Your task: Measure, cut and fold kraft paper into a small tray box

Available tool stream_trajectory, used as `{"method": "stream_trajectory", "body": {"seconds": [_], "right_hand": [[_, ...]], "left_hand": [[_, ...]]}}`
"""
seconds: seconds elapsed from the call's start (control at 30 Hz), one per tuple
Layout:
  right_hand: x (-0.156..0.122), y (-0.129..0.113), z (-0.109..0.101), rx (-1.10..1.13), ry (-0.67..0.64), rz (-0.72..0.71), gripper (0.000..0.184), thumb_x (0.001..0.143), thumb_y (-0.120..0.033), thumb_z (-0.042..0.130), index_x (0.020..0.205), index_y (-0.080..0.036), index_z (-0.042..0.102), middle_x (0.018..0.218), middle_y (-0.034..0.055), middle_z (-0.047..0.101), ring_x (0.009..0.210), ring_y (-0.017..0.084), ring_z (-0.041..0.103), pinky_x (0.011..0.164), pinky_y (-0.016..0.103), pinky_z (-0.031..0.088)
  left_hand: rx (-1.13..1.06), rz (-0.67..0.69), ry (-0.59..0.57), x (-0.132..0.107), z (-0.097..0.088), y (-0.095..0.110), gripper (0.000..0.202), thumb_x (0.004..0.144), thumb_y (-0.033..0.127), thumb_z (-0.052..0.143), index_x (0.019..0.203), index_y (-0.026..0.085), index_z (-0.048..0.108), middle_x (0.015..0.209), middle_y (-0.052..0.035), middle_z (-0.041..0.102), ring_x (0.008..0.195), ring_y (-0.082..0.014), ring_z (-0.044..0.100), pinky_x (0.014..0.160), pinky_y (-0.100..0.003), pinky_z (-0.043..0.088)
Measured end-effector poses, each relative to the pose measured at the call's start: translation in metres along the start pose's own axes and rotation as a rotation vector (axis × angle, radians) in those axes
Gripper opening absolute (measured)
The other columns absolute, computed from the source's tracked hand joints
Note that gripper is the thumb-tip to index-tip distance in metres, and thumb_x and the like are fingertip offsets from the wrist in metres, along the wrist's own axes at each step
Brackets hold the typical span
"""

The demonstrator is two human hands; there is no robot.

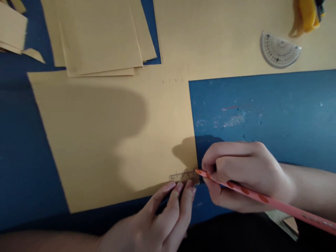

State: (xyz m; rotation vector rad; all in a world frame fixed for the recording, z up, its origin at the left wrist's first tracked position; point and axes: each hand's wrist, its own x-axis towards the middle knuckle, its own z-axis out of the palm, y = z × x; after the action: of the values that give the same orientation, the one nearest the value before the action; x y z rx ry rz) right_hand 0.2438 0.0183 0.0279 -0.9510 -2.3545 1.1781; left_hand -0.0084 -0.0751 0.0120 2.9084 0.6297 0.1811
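Observation:
My right hand (244,175) grips a pink pencil (252,195) with darker oval spots. The pencil's tip touches the sheet near its right edge, at the end of a short clear ruler (183,176). Fingertips of my left hand (160,217) press the ruler flat along the near edge of the yellowish sheet of card (105,140). Small pencil ticks stand just above the ruler. Another row of several short pencil marks (172,81) runs across the far part of the sheet. Shadows of my hands fall over the card.
Stacked sheets of card (99,35) overlap the far left edge. Cut card pieces (12,26) lie at the upper left. A clear protractor (280,50) and a yellow tool (308,15), cut off by the frame, rest on card at the upper right. The blue table (288,112) is scuffed.

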Motion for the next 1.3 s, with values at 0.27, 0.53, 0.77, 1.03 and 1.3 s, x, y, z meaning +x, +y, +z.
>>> {"method": "stream_trajectory", "body": {"seconds": [0.27,0.53,0.77,1.03,1.3], "right_hand": [[-0.0011,-0.0004,0.0050,-0.100,0.053,0.010,0.027,0.087,-0.007,0.060,0.073,-0.022,0.043,0.083,-0.0044,0.066,0.065,0.004,0.060,0.057,0.014,0.047],[0.0002,0.0006,0.0064,-0.067,0.056,0.002,0.028,0.087,-0.005,0.061,0.071,-0.021,0.044,0.082,-0.0051,0.064,0.065,0.002,0.058,0.056,0.014,0.045],[0.0014,0.0015,0.0058,-0.074,0.064,-0.002,0.026,0.087,-0.007,0.061,0.071,-0.021,0.045,0.082,-0.0045,0.065,0.066,0.003,0.060,0.057,0.014,0.046],[0.0002,0.0007,0.0044,-0.059,0.032,0.003,0.028,0.086,-0.007,0.061,0.071,-0.022,0.043,0.082,-0.0045,0.065,0.066,0.004,0.060,0.058,0.015,0.047],[0.0022,-0.0001,0.0033,-0.076,0.040,0.020,0.029,0.089,-0.007,0.062,0.073,-0.022,0.044,0.083,-0.0043,0.066,0.068,0.005,0.061,0.058,0.016,0.049]], "left_hand": [[0.008,0.003,0.011,-0.0033,0.0025,-0.0006,0.053,0.108,0.041,0.055,0.140,-0.001,0.062,0.146,-0.0197,0.062,0.127,-0.0305,0.056,0.134,-0.060,0.010],[0.007,-0.008,0.014,-0.0011,0.0033,0.0004,0.049,0.109,0.038,0.052,0.138,-0.001,0.063,0.144,-0.0198,0.064,0.127,-0.0309,0.056,0.124,-0.054,0.029],[-0.006,-0.012,0.036,-0.0014,0.0022,-0.0006,0.047,0.111,0.035,0.048,0.138,-0.001,0.062,0.142,-0.0177,0.065,0.125,-0.0281,0.057,0.110,-0.046,0.040],[0.003,-0.006,0.006,-0.0028,0.0024,-0.0001,0.049,0.109,0.038,0.051,0.138,-0.001,0.063,0.144,-0.0200,0.064,0.127,-0.0303,0.056,0.124,-0.054,0.030],[0.017,0.001,0.007,-0.0021,0.0004,-0.0006,0.051,0.108,0.040,0.054,0.138,0.000,0.064,0.144,-0.0186,0.064,0.127,-0.0287,0.057,0.135,-0.059,0.014]]}}
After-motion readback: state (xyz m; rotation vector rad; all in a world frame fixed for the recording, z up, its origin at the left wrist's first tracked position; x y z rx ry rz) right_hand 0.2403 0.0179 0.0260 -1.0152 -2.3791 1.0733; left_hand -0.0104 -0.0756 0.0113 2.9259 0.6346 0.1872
